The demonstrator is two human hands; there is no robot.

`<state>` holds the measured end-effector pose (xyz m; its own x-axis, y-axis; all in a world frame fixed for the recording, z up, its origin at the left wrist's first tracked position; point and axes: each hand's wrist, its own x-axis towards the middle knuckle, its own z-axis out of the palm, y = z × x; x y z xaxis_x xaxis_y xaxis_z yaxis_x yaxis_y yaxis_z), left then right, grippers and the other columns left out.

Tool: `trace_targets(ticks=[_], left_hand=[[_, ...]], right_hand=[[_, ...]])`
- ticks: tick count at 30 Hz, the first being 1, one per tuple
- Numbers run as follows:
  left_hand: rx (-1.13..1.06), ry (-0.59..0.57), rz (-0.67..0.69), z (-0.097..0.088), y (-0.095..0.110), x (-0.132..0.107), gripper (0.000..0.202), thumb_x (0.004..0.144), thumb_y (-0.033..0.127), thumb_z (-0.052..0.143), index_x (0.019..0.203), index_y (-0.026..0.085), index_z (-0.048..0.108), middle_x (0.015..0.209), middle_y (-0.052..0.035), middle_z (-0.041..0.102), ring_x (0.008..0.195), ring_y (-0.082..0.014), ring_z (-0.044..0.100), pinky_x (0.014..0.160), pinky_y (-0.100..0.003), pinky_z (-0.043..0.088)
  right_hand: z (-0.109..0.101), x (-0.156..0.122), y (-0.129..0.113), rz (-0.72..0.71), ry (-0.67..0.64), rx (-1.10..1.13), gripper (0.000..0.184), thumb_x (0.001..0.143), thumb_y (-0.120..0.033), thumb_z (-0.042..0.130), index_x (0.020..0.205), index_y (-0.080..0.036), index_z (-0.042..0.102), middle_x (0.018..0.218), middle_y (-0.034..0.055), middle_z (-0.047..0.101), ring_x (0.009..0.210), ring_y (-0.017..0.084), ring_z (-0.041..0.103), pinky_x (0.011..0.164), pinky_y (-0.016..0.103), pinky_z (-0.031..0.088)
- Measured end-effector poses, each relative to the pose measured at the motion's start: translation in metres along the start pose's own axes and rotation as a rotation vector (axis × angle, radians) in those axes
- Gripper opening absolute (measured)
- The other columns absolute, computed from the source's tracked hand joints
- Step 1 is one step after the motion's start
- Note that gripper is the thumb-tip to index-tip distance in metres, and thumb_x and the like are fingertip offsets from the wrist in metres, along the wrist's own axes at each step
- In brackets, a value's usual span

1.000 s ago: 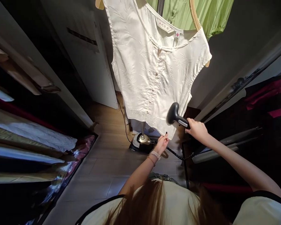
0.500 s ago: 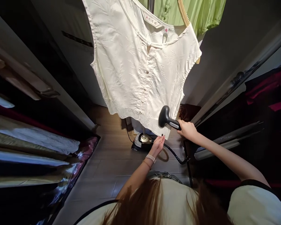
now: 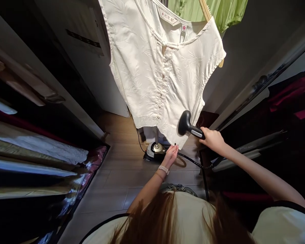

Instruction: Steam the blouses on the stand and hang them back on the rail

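Note:
A cream sleeveless blouse [image 3: 147, 74] with a tie neckline and front buttons hangs from a wooden hanger [image 3: 205, 10]. My left hand [image 3: 171, 154] pinches the blouse's lower hem near its right corner. In my right hand [image 3: 213, 139] is the handle of a black garment steamer head [image 3: 185, 123], its face against the lower right front of the blouse. A black ribbed hose [image 3: 193, 162] runs behind my left hand toward the right. Below the hem stands the steamer base [image 3: 154, 151] on the floor, partly hidden by the blouse.
A green garment [image 3: 226, 15] hangs behind the blouse. Racks of covered clothes [image 3: 35, 142] line the left side, and dark and red garments [image 3: 292, 95] hang at right. A wooden floor [image 3: 117, 178] lies between them.
My right hand has moved slightly right and up with the steamer head. The blouse has shifted to the right in view, while my left hand still holds its hem.

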<state>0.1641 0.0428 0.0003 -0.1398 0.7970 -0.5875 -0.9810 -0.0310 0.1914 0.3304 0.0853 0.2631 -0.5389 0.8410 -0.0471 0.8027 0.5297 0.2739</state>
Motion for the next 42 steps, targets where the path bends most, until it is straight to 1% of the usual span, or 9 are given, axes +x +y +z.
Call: trace_targets(ticks=[6, 12, 17, 24, 27, 30, 36, 38, 42], left_hand=[[0.025, -0.063, -0.012, 0.003, -0.005, -0.007, 0.028, 0.089, -0.008, 0.058, 0.101, 0.017, 0.064, 0.104, -0.0074, 0.07, 0.099, -0.0105, 0.072, 0.104, -0.021, 0.054], [0.061, -0.082, -0.023, 0.004, -0.004, -0.011, 0.025, 0.09, -0.008, 0.057, 0.095, 0.015, 0.064, 0.097, -0.0063, 0.07, 0.089, -0.009, 0.071, 0.099, -0.02, 0.056], [0.071, -0.108, -0.03, 0.004, -0.002, -0.014, 0.028, 0.089, -0.009, 0.057, 0.1, 0.016, 0.066, 0.098, -0.0056, 0.07, 0.09, -0.0094, 0.07, 0.096, -0.02, 0.057], [0.124, -0.121, -0.028, 0.002, 0.0, -0.017, 0.022, 0.085, -0.005, 0.067, 0.089, 0.016, 0.063, 0.094, -0.0026, 0.066, 0.079, -0.0075, 0.065, 0.08, -0.017, 0.054], [0.168, -0.131, -0.035, -0.002, 0.0, -0.016, 0.019, 0.081, -0.001, 0.074, 0.085, 0.015, 0.063, 0.085, -0.0004, 0.063, 0.064, -0.0057, 0.055, 0.065, -0.016, 0.046], [0.194, -0.141, -0.031, -0.004, -0.002, -0.013, 0.018, 0.08, 0.0, 0.075, 0.085, 0.014, 0.064, 0.083, -0.0002, 0.063, 0.062, -0.0054, 0.05, 0.058, -0.016, 0.041], [0.26, -0.148, -0.073, -0.007, -0.006, -0.007, 0.025, 0.076, -0.001, 0.08, 0.091, 0.014, 0.066, 0.091, -0.0061, 0.068, 0.07, -0.0087, 0.06, 0.063, -0.018, 0.046], [0.271, -0.137, -0.078, -0.007, -0.006, -0.005, 0.026, 0.076, -0.002, 0.079, 0.091, 0.015, 0.066, 0.093, -0.0068, 0.07, 0.069, -0.0085, 0.061, 0.064, -0.018, 0.048], [0.263, -0.127, -0.074, -0.008, -0.006, -0.002, 0.023, 0.079, -0.002, 0.076, 0.091, 0.015, 0.067, 0.094, -0.0071, 0.071, 0.069, -0.0081, 0.063, 0.066, -0.017, 0.052]], right_hand=[[-0.01, -0.007, 0.016, 0.173, 0.223, 0.017, 0.052, 0.096, -0.044, 0.06, 0.141, -0.021, 0.047, 0.128, 0.0113, 0.07, 0.094, 0.029, 0.072, 0.069, 0.033, 0.042], [0.01, -0.013, 0.013, 0.032, 0.019, 0.022, 0.042, 0.093, -0.035, 0.063, 0.132, -0.022, 0.055, 0.122, 0.0088, 0.072, 0.094, 0.027, 0.073, 0.066, 0.031, 0.04], [-0.003, -0.014, 0.021, 0.172, 0.195, 0.024, 0.05, 0.093, -0.041, 0.063, 0.138, -0.022, 0.051, 0.127, 0.01, 0.071, 0.094, 0.029, 0.073, 0.068, 0.033, 0.043], [0.014, -0.017, 0.019, 0.068, 0.022, 0.012, 0.042, 0.093, -0.037, 0.063, 0.132, -0.023, 0.055, 0.124, 0.0078, 0.072, 0.094, 0.028, 0.073, 0.067, 0.032, 0.041], [0.001, -0.016, 0.028, 0.124, 0.117, -0.007, 0.046, 0.093, -0.04, 0.063, 0.135, -0.023, 0.052, 0.123, 0.0079, 0.073, 0.092, 0.028, 0.073, 0.066, 0.032, 0.041], [-0.013, -0.015, 0.031, 0.17, 0.194, -0.043, 0.047, 0.093, -0.041, 0.063, 0.135, -0.023, 0.051, 0.123, 0.0087, 0.072, 0.09, 0.028, 0.073, 0.064, 0.032, 0.038], [-0.004, -0.007, 0.003, -0.091, -0.021, -0.079, 0.037, 0.092, -0.033, 0.065, 0.126, -0.021, 0.055, 0.115, 0.0085, 0.072, 0.095, 0.026, 0.071, 0.062, 0.031, 0.036], [-0.01, 0.003, 0.001, -0.095, 0.033, -0.086, 0.039, 0.094, -0.035, 0.064, 0.128, -0.021, 0.054, 0.117, 0.0094, 0.072, 0.096, 0.026, 0.071, 0.062, 0.032, 0.036], [-0.031, 0.022, 0.009, 0.062, 0.264, -0.078, 0.05, 0.096, -0.041, 0.06, 0.139, -0.02, 0.047, 0.127, 0.0124, 0.069, 0.095, 0.028, 0.071, 0.065, 0.032, 0.039]])
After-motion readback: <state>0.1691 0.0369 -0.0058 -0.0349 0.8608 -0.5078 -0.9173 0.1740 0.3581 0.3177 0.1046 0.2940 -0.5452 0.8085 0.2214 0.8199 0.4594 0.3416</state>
